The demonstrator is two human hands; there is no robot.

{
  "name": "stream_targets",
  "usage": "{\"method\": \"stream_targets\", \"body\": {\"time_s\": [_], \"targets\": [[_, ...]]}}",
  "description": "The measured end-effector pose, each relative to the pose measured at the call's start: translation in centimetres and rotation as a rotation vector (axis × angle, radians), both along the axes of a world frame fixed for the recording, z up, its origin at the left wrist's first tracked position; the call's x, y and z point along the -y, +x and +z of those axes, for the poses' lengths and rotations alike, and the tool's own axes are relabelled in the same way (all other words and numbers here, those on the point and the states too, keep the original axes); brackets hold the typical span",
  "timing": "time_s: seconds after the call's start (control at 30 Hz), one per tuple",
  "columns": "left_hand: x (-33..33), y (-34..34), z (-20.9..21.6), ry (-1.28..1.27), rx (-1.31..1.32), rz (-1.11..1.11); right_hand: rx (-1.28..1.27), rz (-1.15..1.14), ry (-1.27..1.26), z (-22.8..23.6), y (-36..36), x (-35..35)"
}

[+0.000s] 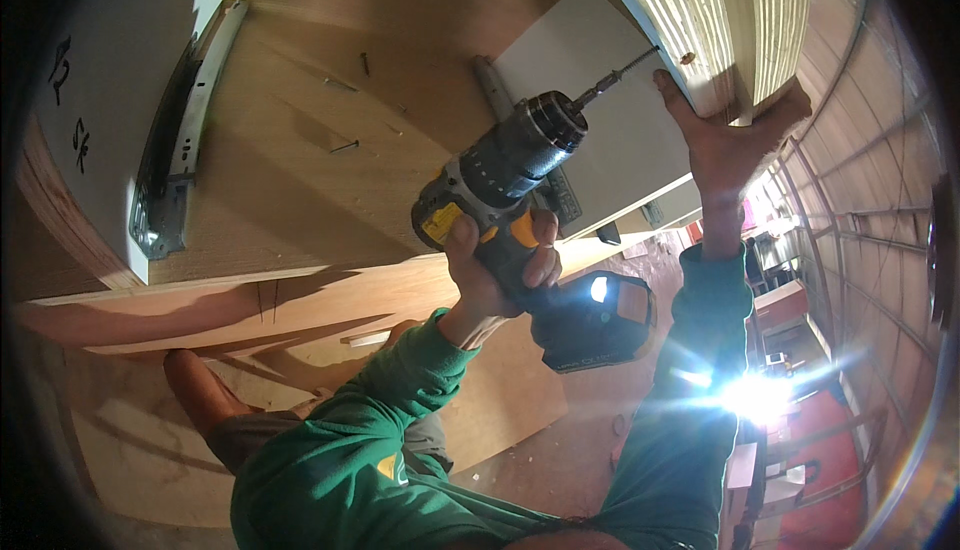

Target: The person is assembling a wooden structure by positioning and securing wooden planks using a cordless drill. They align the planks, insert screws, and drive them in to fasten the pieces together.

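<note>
My left hand [495, 270] is closed round the grip of a black and grey cordless drill [500, 175], thumb on one side and fingers on the other. The drill tilts up to the right, its battery hanging below. From its chuck a thin bit [605, 85] reaches the pale face of a thick plywood panel [765, 20]; whether a screw sits on its tip I cannot tell. At the panel's lower end my right hand [735, 135] holds the corner, thumb on the near-left side and fingers round the other.
Several loose screws [345, 147] lie on the wooden cabinet panel [300, 210] behind the drill. A metal drawer slide [195, 100] is fixed along the white side board [100, 80] at left. A white panel [590, 80] stands behind the chuck. A bright lamp [757, 398] glares at lower right.
</note>
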State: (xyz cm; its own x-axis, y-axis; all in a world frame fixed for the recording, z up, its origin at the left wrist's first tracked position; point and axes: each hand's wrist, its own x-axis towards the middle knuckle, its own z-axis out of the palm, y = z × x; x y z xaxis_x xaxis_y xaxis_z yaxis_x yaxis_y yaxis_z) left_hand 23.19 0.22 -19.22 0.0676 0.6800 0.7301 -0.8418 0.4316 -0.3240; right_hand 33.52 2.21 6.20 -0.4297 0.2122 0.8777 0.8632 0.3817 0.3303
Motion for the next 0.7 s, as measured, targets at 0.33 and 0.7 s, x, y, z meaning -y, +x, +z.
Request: {"method": "stream_targets", "body": {"time_s": [0.33,0.7], "targets": [[-0.4,-1.2,0.3,0.108,-0.074,0.064,-0.04,0.054,-0.026,0.1,-0.6,-0.3],[0.1,-1.5,0.2,0.057,-0.158,0.012,-0.029,-0.188,0.049,0.0,-1.1,0.2]]}}
